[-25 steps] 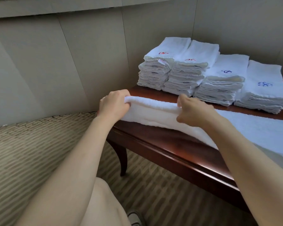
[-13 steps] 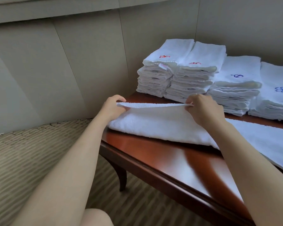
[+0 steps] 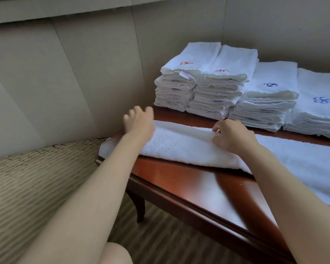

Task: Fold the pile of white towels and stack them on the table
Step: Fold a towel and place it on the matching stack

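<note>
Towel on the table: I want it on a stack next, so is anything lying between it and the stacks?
Nothing visible does. Only bare table separates the towel from the stacks. The right hand pinches its fold; the left hand is open at its end.

White towel (image 3: 189,147) on red-brown table (image 3: 179,178) — beige striped carpet (image 3: 36,187).

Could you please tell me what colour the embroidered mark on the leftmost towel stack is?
Red, on the leftmost towel stack, clearest in the head view.
</note>
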